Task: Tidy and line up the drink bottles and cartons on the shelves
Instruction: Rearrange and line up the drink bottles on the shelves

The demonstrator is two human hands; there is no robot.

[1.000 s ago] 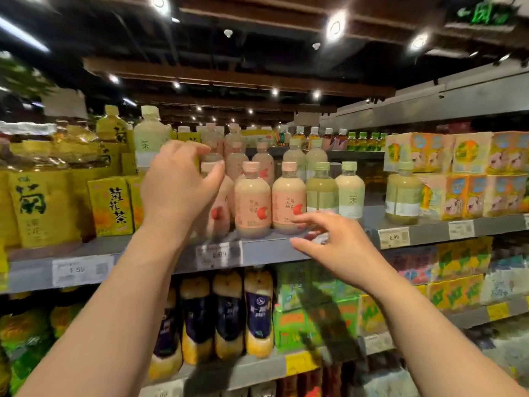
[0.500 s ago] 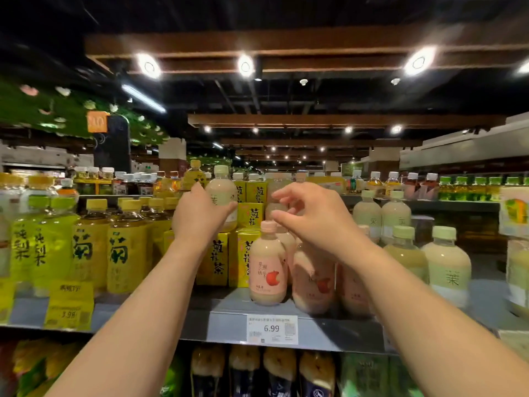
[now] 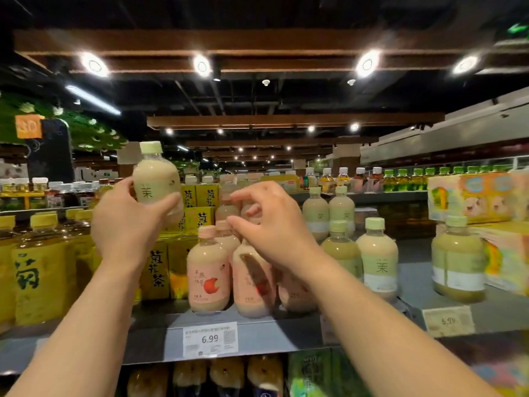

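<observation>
From the head camera, the left hand (image 3: 126, 224) gripped a green-capped bottle (image 3: 156, 181) upright, cap up, raised above the shelf (image 3: 286, 333). The right hand (image 3: 274, 224) hovered over the pink-capped bottles (image 3: 208, 270), fingers (image 3: 243, 223) loosely curled, holding nothing.

Two bare forearms were seen, unsleeved, with the left hand (image 3: 126, 224) and right hand (image 3: 274, 227) ungloved and unadorned.

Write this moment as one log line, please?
left hand: holds green-capped bottle lifted off shelf | right hand: fingers curled above pink-capped bottles, no grip | step: lining up
</observation>
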